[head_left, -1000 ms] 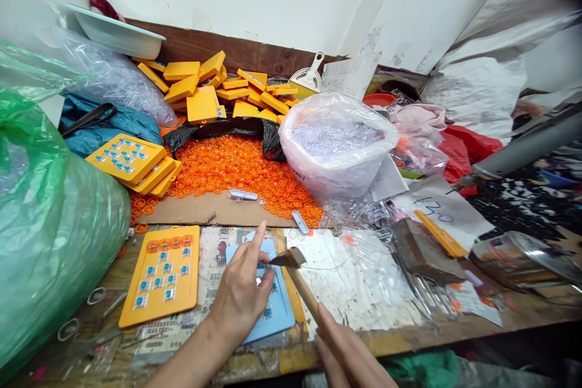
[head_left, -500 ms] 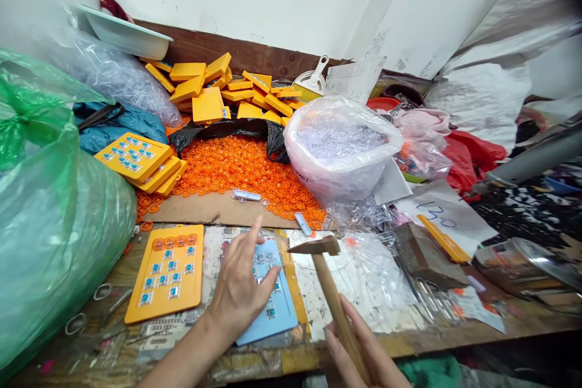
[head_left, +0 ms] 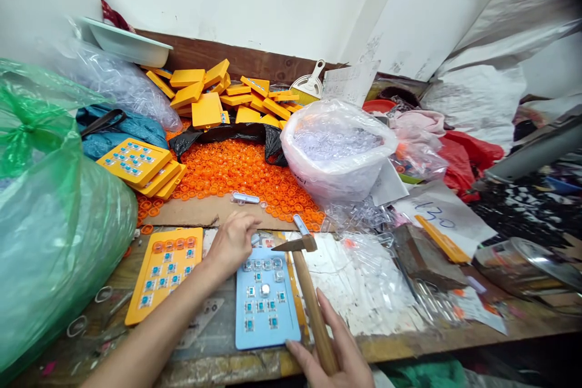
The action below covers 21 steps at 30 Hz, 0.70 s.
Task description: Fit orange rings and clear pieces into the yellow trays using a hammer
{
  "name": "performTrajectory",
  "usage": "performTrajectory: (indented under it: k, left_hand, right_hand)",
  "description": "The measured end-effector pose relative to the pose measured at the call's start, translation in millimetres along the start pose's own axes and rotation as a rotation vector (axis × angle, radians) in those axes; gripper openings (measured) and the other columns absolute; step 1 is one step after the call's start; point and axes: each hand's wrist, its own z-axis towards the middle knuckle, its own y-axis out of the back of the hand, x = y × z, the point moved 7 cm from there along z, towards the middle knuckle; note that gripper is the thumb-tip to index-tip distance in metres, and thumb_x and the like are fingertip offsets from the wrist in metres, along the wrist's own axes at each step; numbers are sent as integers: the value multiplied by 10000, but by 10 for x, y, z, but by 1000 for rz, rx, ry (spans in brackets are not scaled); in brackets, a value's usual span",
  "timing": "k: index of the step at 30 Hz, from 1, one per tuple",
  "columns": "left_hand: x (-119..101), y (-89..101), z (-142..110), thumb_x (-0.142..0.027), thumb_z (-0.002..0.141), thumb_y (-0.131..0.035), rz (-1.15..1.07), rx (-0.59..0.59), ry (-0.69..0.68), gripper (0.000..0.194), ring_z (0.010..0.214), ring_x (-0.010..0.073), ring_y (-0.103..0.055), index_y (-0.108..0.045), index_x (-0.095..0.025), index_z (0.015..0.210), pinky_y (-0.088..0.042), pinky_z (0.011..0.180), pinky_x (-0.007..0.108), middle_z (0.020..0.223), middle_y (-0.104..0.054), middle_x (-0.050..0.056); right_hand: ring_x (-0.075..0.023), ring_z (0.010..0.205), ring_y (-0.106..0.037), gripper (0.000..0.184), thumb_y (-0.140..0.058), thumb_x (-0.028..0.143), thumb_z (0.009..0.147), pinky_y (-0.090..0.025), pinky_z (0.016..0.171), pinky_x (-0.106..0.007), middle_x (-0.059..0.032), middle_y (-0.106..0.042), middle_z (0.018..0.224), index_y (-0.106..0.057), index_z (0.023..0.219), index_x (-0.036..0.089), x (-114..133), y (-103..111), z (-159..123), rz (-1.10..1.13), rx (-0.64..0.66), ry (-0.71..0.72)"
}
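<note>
Right hand (head_left: 334,354) grasps hammer (head_left: 305,291); handle runs near-to-far, head pointing left over blue tray (head_left: 266,315). Left hand (head_left: 234,241) loosely curled at tray's far edge.

A white wall (head_left: 273,0) stands at the back, with a dark brown wooden board (head_left: 236,59) along its bottom. In front is a worn wooden table (head_left: 409,342) with scratched paint and old paper stuck on it. Crinkly silver plastic sheet (head_left: 522,6) hangs on the right. The light is bright and even.
</note>
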Motion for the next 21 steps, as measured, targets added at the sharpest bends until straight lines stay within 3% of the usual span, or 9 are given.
performTrajectory:
  k: [3, 6, 9, 16, 21]
  left_hand:
    - [80, -91, 308, -57, 809, -554, 62, 80, -29, 189, 988, 194, -608, -671, -157, 920, -477, 914, 358, 997, -695, 74]
    - [99, -258, 556, -178, 872, -557, 122, 168, -34, 121, 981, 190, -608, -642, -147, 951, -483, 895, 405, 1011, -668, 64]
    - [80, -372, 692, -289, 888, -554, 161, 242, -17, 192, 937, 187, -616, -613, -147, 1003, -512, 831, 411, 1044, -639, 59]
    - [153, -328, 612, -320, 891, -548, 177, 310, 35, 213, 827, 163, -629, -614, -140, 983, -529, 760, 370, 947, -650, 42]
    - [181, -297, 580, -258, 876, -566, 165, 269, 49, 152, 888, 183, -621, -622, -131, 938, -511, 807, 395, 966, -649, 51]
  right_hand:
    - [-307, 1078, -617, 625, -652, 542, 721, -474, 968, -380, -103, -645, 1202, -593, 1225, 177, -25, 8, 1, 56, -33, -61]
    - [-265, 891, -695, 688, -643, 558, 727, -563, 817, -321, -93, -714, 1014, -547, 1272, 150, -49, 5, 1, 122, -42, -128]
    - [-239, 798, -712, 691, -651, 553, 725, -587, 727, -277, -67, -735, 899, -549, 1276, 150, -34, 18, 1, 129, -67, -126]
    - [-231, 792, -701, 661, -666, 564, 707, -576, 715, -264, -77, -723, 887, -593, 1210, 142, -25, 49, 5, 113, -116, -101]
    - [-208, 781, -701, 668, -684, 549, 700, -568, 734, -233, -59, -726, 866, -601, 1215, 131, -16, 43, 17, 108, -71, -97]
